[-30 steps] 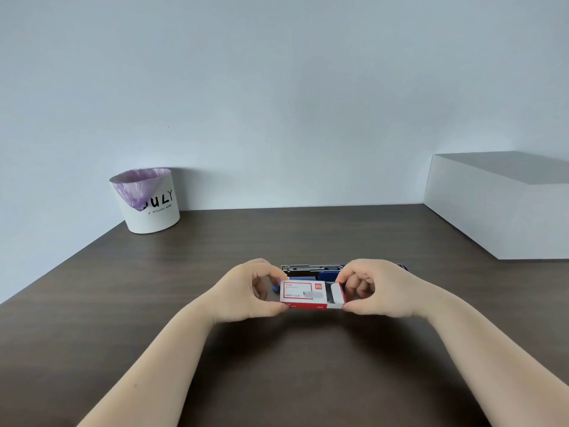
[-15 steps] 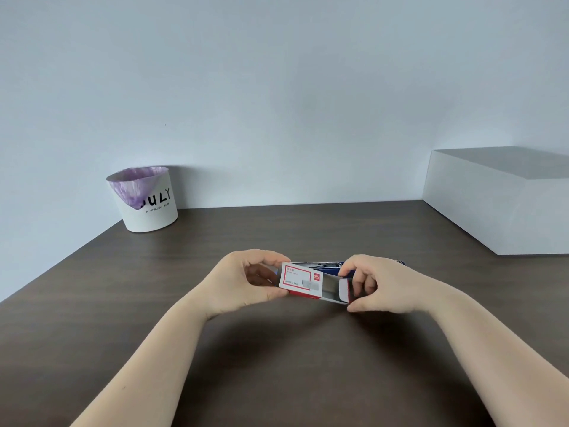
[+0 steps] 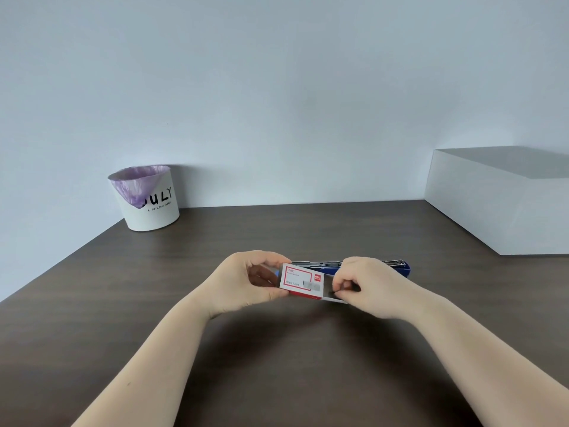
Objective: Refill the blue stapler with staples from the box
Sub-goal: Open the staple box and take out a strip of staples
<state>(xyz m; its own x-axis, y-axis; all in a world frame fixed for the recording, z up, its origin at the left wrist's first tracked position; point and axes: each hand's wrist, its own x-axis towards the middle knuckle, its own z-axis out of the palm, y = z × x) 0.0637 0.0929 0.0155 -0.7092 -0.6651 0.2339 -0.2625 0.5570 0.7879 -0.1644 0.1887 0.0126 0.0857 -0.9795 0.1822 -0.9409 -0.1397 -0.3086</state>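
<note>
Cardboard staple box [image 3: 303,282] pinched closed in left hand [image 3: 246,283]; right hand [image 3: 371,288] fingers [image 3: 341,285] closed on inner tray [image 3: 334,298], best drawn level to avoid spilling; blue stapler [image 3: 397,266] lay open behind.

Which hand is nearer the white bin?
Left. The left hand holds the staple box at mid-table, on the side of the bin at the far left corner; the right hand is farther right.

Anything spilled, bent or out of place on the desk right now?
Nothing stands out. The staple box is held between the left hand and right hand, the blue stapler lies open behind it, and no loose staples show.
</note>
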